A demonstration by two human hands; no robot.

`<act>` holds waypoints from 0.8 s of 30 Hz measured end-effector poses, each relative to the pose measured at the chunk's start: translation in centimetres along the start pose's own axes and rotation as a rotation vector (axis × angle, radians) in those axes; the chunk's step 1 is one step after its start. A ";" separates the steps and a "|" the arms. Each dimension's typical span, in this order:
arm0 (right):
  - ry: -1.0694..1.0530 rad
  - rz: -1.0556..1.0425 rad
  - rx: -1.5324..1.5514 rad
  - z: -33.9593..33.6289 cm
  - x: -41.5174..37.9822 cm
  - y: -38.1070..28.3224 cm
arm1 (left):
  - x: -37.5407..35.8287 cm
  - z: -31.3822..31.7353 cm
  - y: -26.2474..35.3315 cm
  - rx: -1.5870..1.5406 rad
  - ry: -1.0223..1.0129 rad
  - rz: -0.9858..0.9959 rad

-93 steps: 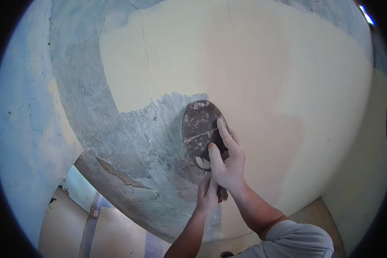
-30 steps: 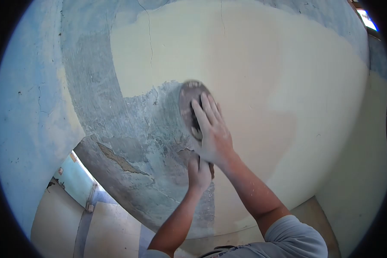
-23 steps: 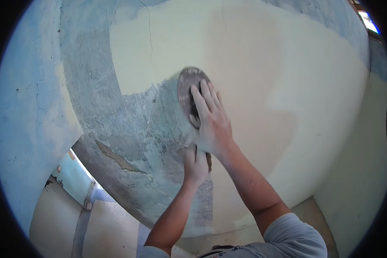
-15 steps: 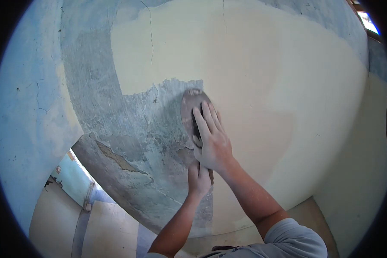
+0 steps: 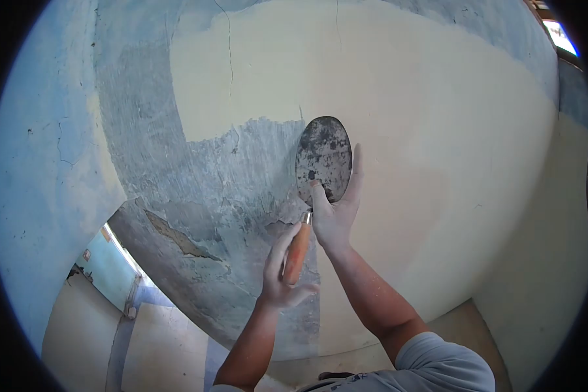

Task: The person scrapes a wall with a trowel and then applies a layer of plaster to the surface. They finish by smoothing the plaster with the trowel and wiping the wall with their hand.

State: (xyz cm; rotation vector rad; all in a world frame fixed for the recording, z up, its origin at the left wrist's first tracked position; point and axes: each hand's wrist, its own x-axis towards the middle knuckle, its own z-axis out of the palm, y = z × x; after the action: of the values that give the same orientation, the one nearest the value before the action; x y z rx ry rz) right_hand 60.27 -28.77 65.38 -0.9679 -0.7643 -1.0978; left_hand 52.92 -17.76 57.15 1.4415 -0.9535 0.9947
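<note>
Perhaps the wooden handle (image 5: 296, 253), at seven o'clock from the oval plate (image 5: 325, 153) before the wall (image 5: 209, 176), could roll off the left hand (image 5: 274, 282), its fingers loosely apart, while powdery skin could let the plate slip from the right hand (image 5: 335, 225), clamped on its lower end.

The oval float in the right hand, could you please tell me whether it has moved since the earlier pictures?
Yes, the oval float has moved right, judged against the grey patch beside it.

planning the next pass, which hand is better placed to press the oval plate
The right hand, probably: it grips the oval plate near the wall. The left hand is lower, fingers spread by the orange handle.
</note>
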 end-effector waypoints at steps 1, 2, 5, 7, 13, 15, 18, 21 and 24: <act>0.052 0.059 0.042 0.1 -0.4 0.0 | 0.1 0.1 -0.4 0.179 -0.002 0.182; 0.029 0.147 0.041 0.1 -1.0 0.6 | 1.2 0.6 -0.5 0.182 -0.001 0.180; -0.040 0.219 -0.121 0.6 -0.2 -1.5 | 5.4 1.3 0.4 0.541 0.134 0.299; -0.077 0.250 -0.135 0.7 1.2 -0.9 | 8.1 0.6 -0.7 0.576 0.000 0.355; -0.298 0.347 -0.027 0.2 4.9 -0.4 | 12.3 -1.0 -4.3 0.724 0.047 0.457; -0.277 0.317 0.013 0.7 5.0 0.9 | 12.3 -0.5 -4.9 0.783 0.047 0.494; -0.255 0.304 -0.005 0.7 5.1 1.3 | 11.7 0.4 -3.7 1.131 0.146 0.578; -0.307 0.393 0.146 0.4 5.4 1.2 | 12.1 1.3 -2.0 1.031 0.078 0.528; -0.392 0.209 0.208 -0.5 5.7 1.9 | 12.4 1.6 -1.1 0.950 -0.045 0.495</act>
State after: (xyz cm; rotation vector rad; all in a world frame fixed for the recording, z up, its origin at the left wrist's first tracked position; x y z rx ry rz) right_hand 63.77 -31.08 69.71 -1.0701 -1.0461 -0.6384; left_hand 58.09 -19.68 68.38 2.0336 -0.9261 1.9601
